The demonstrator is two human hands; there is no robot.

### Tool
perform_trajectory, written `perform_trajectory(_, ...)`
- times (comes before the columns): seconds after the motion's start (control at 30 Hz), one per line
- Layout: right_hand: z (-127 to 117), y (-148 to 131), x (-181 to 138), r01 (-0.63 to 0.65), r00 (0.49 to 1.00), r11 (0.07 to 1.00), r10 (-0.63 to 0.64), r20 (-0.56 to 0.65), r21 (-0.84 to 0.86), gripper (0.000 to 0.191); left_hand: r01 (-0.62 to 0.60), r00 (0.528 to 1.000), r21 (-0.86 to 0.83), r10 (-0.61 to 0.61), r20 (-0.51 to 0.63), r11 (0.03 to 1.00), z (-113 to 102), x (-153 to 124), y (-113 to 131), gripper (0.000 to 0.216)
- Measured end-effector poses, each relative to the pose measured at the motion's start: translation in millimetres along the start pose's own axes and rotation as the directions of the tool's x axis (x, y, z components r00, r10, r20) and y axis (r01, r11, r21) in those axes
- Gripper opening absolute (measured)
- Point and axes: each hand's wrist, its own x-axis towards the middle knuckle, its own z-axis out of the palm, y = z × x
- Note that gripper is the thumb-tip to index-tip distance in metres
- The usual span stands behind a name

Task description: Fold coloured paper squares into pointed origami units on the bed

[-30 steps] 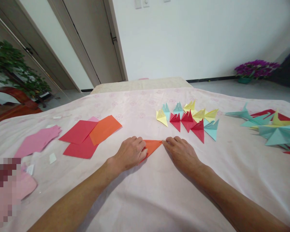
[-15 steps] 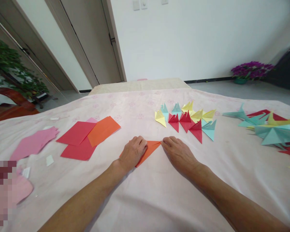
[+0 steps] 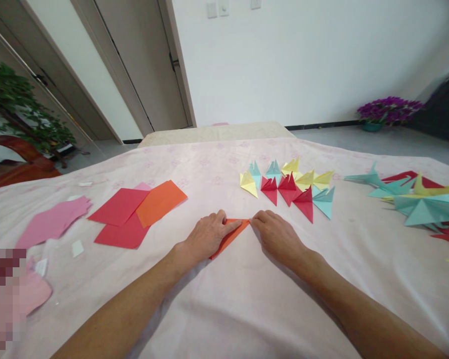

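Note:
A folded triangle of orange origami paper (image 3: 230, 235) lies flat on the tablecloth in front of me. My left hand (image 3: 208, 233) covers its left part, index finger stretched along the upper edge and the other fingers curled onto the paper. At the pointed right corner, my right hand (image 3: 275, 229) has its fingers closed in a pinch on the tip. Just beyond my right hand stand several folded paper cranes, among them a red crane (image 3: 304, 203), a yellow crane (image 3: 249, 184) and a light blue crane (image 3: 324, 201).
Left of my hands lie red paper sheets (image 3: 115, 207) and an orange sheet (image 3: 161, 203), with pink paper (image 3: 52, 222) farther left. A pile of folded cranes (image 3: 424, 207) spreads at the right. The pale pink tablecloth (image 3: 224, 309) has wrinkles.
My left index finger has stretched out to the right along the paper's upper edge. My right hand stays at the right tip, and the paper has hardly moved.

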Motion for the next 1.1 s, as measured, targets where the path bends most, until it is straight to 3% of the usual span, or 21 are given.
perform_trajectory(0.2,-3,-6,0,-0.051,0.998,0.999,0.052,0.025,-0.015,0.028,-0.007,1.0,0.004,0.007,-0.013,1.0,1,0,1,0.047)
perform_trajectory(0.4,1,-13,-2,-0.051,0.999,0.996,0.05,-0.019,-0.069,0.052,-0.003,1.0,0.025,0.003,-0.002,1.0,0,0,4,0.048)
perform_trajectory(0.7,3,-21,-3,-0.032,0.999,0.989,0.033,0.001,-0.147,0.03,0.045,0.999,0.082,-0.046,0.018,0.996,2,-2,8,0.043)
perform_trajectory(1.1,9,-23,-3,-0.032,0.999,0.98,0.03,-0.012,-0.194,0.03,0.237,0.97,0.247,-0.245,0.002,0.94,9,-8,23,0.053)
